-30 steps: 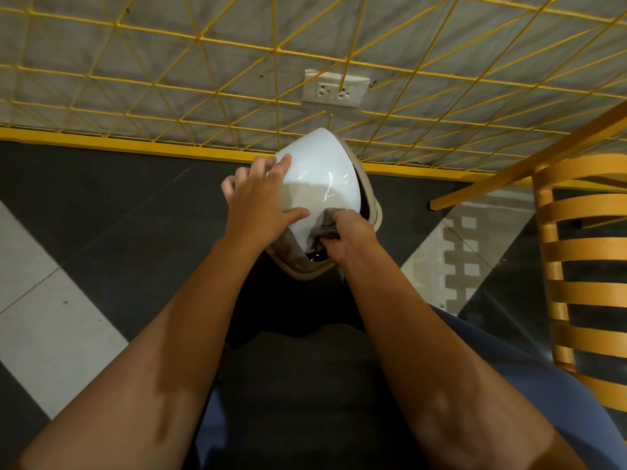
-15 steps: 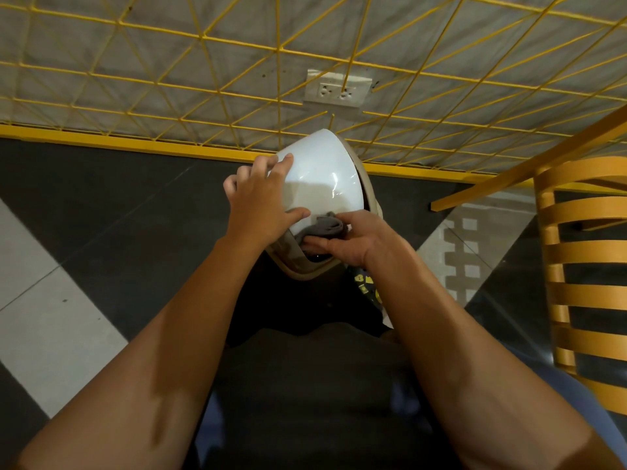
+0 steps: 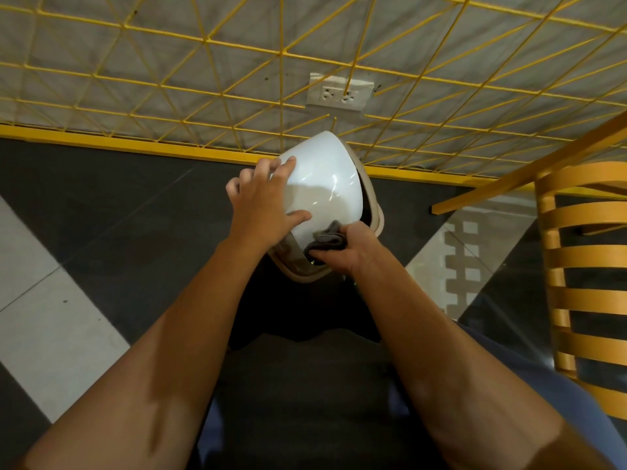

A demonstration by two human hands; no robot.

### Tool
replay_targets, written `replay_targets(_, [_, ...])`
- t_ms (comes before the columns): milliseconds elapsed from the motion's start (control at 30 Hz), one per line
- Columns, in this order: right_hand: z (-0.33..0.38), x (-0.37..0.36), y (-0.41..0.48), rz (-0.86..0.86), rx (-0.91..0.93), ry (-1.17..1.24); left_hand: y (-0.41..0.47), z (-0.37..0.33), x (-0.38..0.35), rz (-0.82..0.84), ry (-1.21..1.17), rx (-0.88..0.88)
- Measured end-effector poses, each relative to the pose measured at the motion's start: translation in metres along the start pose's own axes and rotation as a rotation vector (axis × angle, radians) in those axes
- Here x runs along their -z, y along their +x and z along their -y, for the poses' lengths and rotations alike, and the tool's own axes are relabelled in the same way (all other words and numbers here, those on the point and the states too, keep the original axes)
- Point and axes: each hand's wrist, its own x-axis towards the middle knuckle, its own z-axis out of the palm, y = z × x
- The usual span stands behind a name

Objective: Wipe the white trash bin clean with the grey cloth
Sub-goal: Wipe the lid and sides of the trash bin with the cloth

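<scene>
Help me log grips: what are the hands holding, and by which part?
The left hand grips the white trash bin by its lid's left side. The right hand grips the bunched grey cloth against the lid's lower edge.

One bin, one cloth, one chair.

Glossy white trash bin, bunched grey cloth against it

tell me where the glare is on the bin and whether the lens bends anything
Head view: a bright glare streak crosses the glossy top of the white trash bin, just above the grey cloth gripped by the right hand; in the same head view the wide lens bows the yellow wire grid toward the edges; the light is dim and warm.
</scene>
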Motion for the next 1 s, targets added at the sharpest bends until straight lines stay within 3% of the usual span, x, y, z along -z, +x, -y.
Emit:
replay_targets(467, [0.020, 0.018, -0.031, 0.122, 0.189, -0.332, 0.000, 0.000, 0.008, 0.065, -0.001, 0.008])
replay_targets(567, [0.021, 0.030, -0.034, 0.058, 0.284, -0.510, 0.001, -0.001, 0.012, 0.082, 0.018, 0.012])
replay_targets(700, [0.022, 0.040, -0.032, 0.055, 0.546, -0.754, 0.005, -0.001, 0.018, 0.143, -0.007, 0.051])
replay_targets(800, [0.026, 0.039, -0.036, 0.084, 0.731, -0.886, 0.004, -0.005, 0.025, 0.061, -0.102, 0.071])
replay_targets(900, [0.027, 0.032, -0.039, 0.110, 0.822, -0.827, -0.001, -0.020, 0.037, -0.057, -0.249, 0.019])
replay_targets(1000, [0.027, 0.024, -0.040, 0.189, 0.817, -0.652, -0.013, -0.034, 0.041, 0.055, -0.472, -0.189])
